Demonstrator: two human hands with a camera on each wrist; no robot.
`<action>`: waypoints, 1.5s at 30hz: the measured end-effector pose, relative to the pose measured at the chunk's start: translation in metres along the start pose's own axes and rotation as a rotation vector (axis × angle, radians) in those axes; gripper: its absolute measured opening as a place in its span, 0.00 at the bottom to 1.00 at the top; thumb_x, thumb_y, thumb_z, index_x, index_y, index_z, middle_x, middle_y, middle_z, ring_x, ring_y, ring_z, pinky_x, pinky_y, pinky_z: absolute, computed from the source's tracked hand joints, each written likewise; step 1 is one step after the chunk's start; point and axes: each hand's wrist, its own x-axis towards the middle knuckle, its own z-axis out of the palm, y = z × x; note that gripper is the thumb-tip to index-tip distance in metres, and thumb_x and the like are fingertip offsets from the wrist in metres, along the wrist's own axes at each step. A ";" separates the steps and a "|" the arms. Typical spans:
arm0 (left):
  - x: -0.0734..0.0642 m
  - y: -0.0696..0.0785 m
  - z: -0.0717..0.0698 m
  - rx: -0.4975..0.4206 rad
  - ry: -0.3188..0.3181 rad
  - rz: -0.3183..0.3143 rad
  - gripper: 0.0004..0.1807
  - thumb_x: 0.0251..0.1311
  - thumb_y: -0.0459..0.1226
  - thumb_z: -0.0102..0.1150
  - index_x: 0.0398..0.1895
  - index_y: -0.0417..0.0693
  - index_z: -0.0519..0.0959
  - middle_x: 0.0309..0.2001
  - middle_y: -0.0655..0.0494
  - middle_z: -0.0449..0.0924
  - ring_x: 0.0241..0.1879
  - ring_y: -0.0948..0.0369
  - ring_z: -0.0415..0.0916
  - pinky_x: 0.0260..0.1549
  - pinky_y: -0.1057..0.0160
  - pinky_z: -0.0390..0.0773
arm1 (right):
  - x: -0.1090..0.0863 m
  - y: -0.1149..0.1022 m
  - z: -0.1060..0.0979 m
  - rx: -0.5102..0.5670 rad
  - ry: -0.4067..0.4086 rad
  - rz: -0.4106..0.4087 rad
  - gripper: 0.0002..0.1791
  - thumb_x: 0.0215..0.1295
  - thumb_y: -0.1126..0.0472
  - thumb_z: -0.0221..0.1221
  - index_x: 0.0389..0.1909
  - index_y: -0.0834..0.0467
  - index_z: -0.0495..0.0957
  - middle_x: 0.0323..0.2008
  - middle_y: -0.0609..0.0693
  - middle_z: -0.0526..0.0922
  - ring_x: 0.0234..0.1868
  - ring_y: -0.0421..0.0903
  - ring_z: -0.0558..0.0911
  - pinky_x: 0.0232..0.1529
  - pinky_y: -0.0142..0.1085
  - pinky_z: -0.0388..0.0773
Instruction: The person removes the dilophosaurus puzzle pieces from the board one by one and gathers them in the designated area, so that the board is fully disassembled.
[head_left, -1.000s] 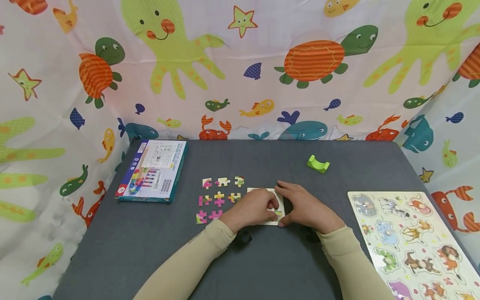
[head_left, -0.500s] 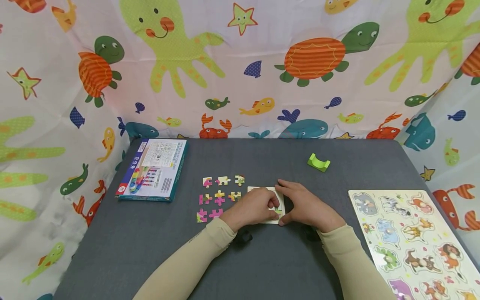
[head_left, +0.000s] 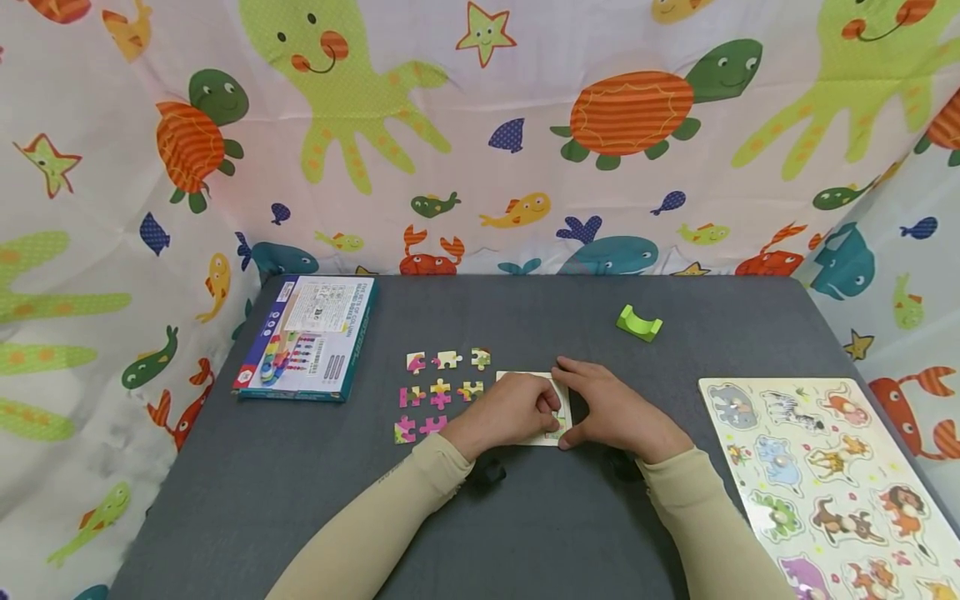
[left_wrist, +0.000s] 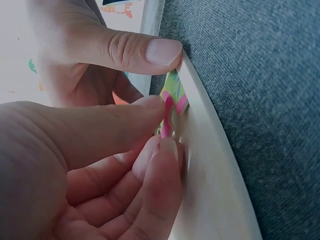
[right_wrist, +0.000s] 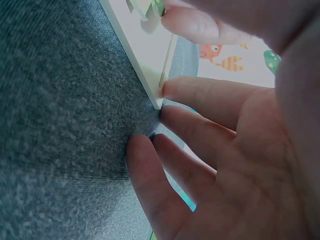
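Note:
A small pale puzzle board (head_left: 565, 408) lies between the two hands. My left hand (head_left: 506, 412) is over it and pinches a pink-edged jigsaw piece (left_wrist: 167, 122) between thumb and fingers, tilted on edge in the left wrist view. Just past it, a green and pink piece (left_wrist: 176, 91) lies at the board's corner. My right hand (head_left: 618, 417) spans the board's right side, thumb at the near corner and fingertips at the far one. In the right wrist view those fingers (right_wrist: 210, 97) are fairly straight, touching the board's edge and the cloth. The left hand hides much of the board.
Several loose jigsaw pieces (head_left: 440, 393) lie in rows left of the board. A boxed toy (head_left: 307, 337) stands at the back left, a green curved block (head_left: 639, 325) at the back right. A large animal peg puzzle (head_left: 817, 467) covers the right side. Printed curtains enclose the table.
The left fingers have shifted slightly over the board with the jigsaw piece. The right hand stays at the board's edge. The head view has tilted a little.

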 end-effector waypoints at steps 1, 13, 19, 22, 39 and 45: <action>0.000 0.000 0.000 -0.003 0.003 0.000 0.06 0.67 0.37 0.72 0.45 0.50 0.89 0.31 0.65 0.83 0.28 0.70 0.76 0.30 0.71 0.75 | 0.000 0.000 0.000 -0.001 0.001 -0.001 0.58 0.48 0.57 0.85 0.80 0.64 0.68 0.84 0.62 0.61 0.85 0.68 0.58 0.78 0.63 0.66; -0.002 -0.003 -0.002 -0.007 0.054 0.029 0.06 0.73 0.37 0.67 0.44 0.52 0.92 0.35 0.63 0.90 0.32 0.70 0.78 0.35 0.70 0.76 | 0.001 -0.001 0.000 -0.002 -0.009 -0.010 0.57 0.49 0.56 0.85 0.80 0.64 0.68 0.84 0.62 0.60 0.84 0.68 0.58 0.77 0.63 0.66; 0.001 -0.003 -0.002 -0.009 0.060 0.008 0.06 0.74 0.37 0.66 0.43 0.54 0.92 0.33 0.67 0.87 0.31 0.71 0.77 0.35 0.71 0.75 | 0.002 0.000 -0.001 -0.002 -0.016 -0.015 0.57 0.50 0.55 0.84 0.80 0.63 0.67 0.85 0.62 0.60 0.85 0.68 0.57 0.77 0.64 0.66; 0.001 -0.005 -0.002 -0.056 0.054 -0.001 0.06 0.75 0.38 0.65 0.42 0.54 0.91 0.31 0.69 0.86 0.30 0.72 0.77 0.33 0.71 0.74 | 0.001 0.002 -0.001 -0.008 -0.013 -0.017 0.57 0.50 0.55 0.85 0.80 0.64 0.68 0.84 0.63 0.60 0.84 0.69 0.58 0.78 0.64 0.65; -0.067 -0.055 -0.049 -0.165 0.087 -0.139 0.05 0.75 0.39 0.66 0.44 0.51 0.90 0.34 0.59 0.87 0.30 0.61 0.77 0.32 0.62 0.78 | -0.004 0.005 -0.002 -0.024 -0.008 0.000 0.58 0.50 0.55 0.85 0.80 0.64 0.67 0.84 0.63 0.60 0.84 0.69 0.58 0.76 0.64 0.67; -0.073 -0.065 -0.045 -0.107 0.075 -0.150 0.05 0.76 0.39 0.65 0.43 0.53 0.90 0.31 0.58 0.87 0.27 0.64 0.76 0.32 0.63 0.76 | -0.004 0.007 -0.002 -0.023 -0.006 -0.003 0.58 0.50 0.55 0.85 0.80 0.63 0.67 0.84 0.64 0.60 0.84 0.70 0.58 0.76 0.64 0.67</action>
